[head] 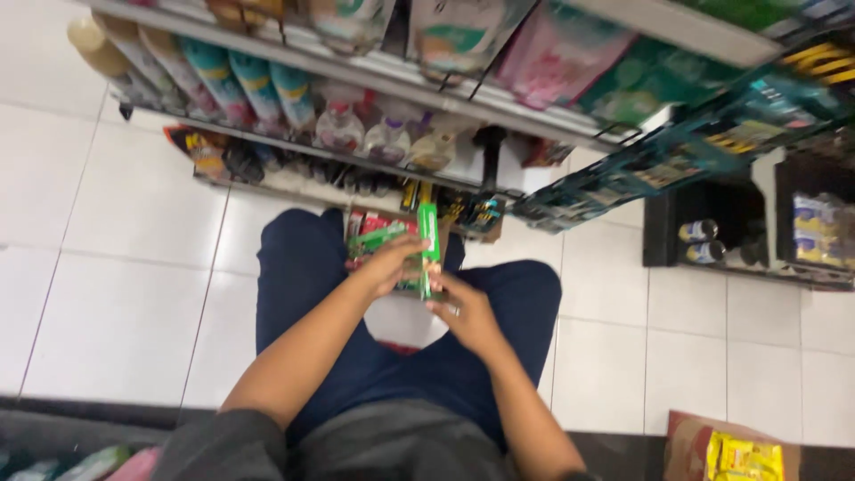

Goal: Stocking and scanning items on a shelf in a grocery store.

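between both hands [427, 289], a slim green packet [428, 245] stands upright.

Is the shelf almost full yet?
Bottles already line the upper shelves. Both hands, left hand and right hand, hold slim green packets above a small box of red and green packets. A brown cardboard box with yellow packs waits on the floor.

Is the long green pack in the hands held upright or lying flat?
Upright. The green pack stands on end, its top above the left hand and its lower end by the right hand. Both hands touch it.
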